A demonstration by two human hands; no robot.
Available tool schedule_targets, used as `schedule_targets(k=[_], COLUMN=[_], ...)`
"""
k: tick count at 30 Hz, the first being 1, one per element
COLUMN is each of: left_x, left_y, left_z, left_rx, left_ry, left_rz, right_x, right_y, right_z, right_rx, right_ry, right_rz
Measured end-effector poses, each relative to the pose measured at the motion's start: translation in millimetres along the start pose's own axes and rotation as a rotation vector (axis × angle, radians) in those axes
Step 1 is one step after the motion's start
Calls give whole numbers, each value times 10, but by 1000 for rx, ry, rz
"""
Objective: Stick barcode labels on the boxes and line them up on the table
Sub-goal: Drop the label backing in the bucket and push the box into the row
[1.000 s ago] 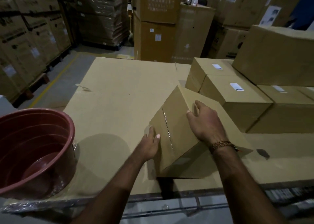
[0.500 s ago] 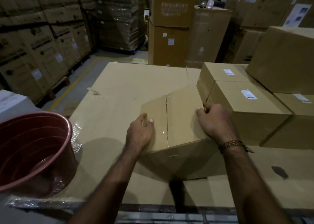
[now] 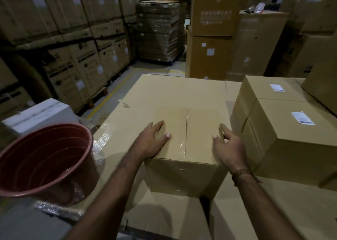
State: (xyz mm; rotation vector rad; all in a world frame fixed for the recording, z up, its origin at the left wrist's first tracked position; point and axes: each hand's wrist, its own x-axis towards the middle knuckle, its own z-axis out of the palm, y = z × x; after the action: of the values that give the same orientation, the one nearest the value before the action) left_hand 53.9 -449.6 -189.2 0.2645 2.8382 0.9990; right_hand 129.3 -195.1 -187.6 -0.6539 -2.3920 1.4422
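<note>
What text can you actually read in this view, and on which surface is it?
"LG": logo on the stacked cartons at left, faint.
White labels on the two boxes at right: print too small to read.
Printed block on the tall carton behind: blurred, unreadable.
Box between the hands: no text.

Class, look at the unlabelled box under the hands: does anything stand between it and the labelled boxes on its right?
Only the right hand, on the box's right edge, fills the narrow gap to the nearest labelled box. Nothing else visible does.
</note>
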Motion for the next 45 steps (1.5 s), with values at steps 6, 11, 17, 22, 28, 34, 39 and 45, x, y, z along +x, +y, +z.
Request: schedule_targets(k=[6, 11, 17, 22, 28, 34, 39, 45], left_x=[86, 385, 1234, 1951, 2663, 3203, 3593, 3935], left_y=[-134, -356, -666, -1024, -1518, -1841, -2070, -2157], left_z=[-113, -528, -1016, -1381, -1740, -1924, -2028, -2049], left_rx=[202, 308, 615, 745, 671, 610, 595, 630], left_ry=[45, -120, -176, -140, -80, 3, 17, 20], left_rz=[60, 133, 145, 131, 123, 144, 125, 84], right_x=[263, 540, 918, 1317, 1804, 2295, 2687, 3033], right_y=[-13, -256, -688, -956, -1188, -1438, -1630, -1799], right_z=[261, 614, 1192, 1683, 2247, 2786, 3149, 3430], right_rx=[4, 11, 0, -201, -209, -107, -121, -112], right_ry=[13, 53, 96, -322, -404, -368, -409, -442], right_rz=[-43, -20, -14, -156, -224, -211, -183, -207])
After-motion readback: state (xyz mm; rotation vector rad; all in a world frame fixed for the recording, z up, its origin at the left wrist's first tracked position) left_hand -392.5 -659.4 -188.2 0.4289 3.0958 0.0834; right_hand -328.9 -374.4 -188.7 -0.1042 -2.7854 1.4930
